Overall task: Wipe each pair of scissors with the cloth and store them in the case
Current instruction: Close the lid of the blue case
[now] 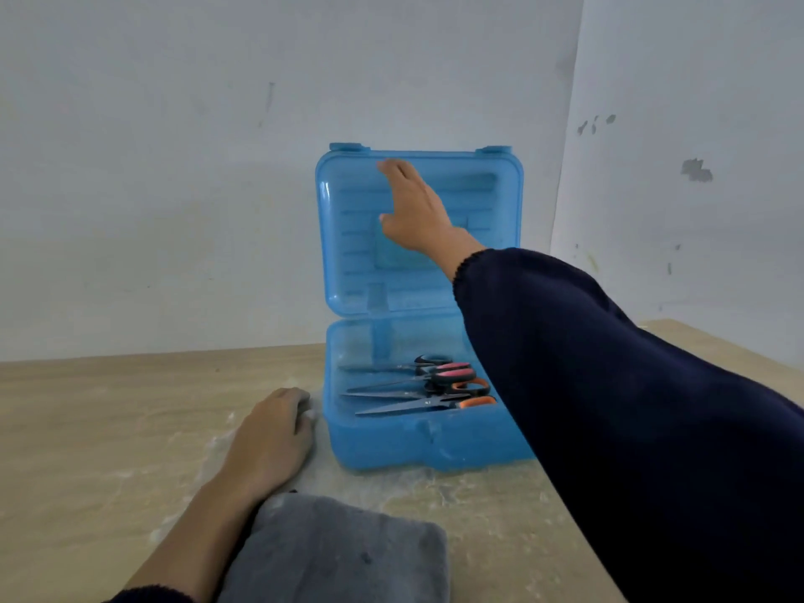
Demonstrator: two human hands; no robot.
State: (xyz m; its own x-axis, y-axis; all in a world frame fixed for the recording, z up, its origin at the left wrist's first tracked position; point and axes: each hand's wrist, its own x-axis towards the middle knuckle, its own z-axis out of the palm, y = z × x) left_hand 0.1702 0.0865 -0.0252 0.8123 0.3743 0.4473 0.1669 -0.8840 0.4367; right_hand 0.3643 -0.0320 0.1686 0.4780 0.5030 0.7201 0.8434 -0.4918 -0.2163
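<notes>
Nearest, at six o'clock on the wooden table [108, 411], the grey cloth [343, 554] lies folded and unheld, touching the left forearm. Just beyond it, toward nine o'clock of the case, the left hand [272, 437] rests palm-down on the tabletop, its fingers loosely curled against the surface and touching or nearly touching the case's left wall; it holds nothing that I can see.

At the centre sits the blue case [391, 446], its base holding several pairs of scissors [426, 391] stacked roughly parallel, blades pointing to nine o'clock and red and orange handles to three o'clock. None lie outside, so the wiping looks finished.

Farthest, at twelve o'clock, the lid [348, 254] stands upright near the wall [174, 167]. The right hand [413, 211] reaches up across it, fingers extended with the tips at the lid's top edge, flat rather than gripping; whether they hook over the rim I cannot tell.

The risks, as I judge them:
- The stacked handles may sit proud of the base, so the lid could jam on them and fail to latch.
- A fast pull on the lid could tip or slide the light case toward six o'clock, since the left hand is not clearly bracing it.
- The left fingertips, so close to the rim, could be pinched.
</notes>
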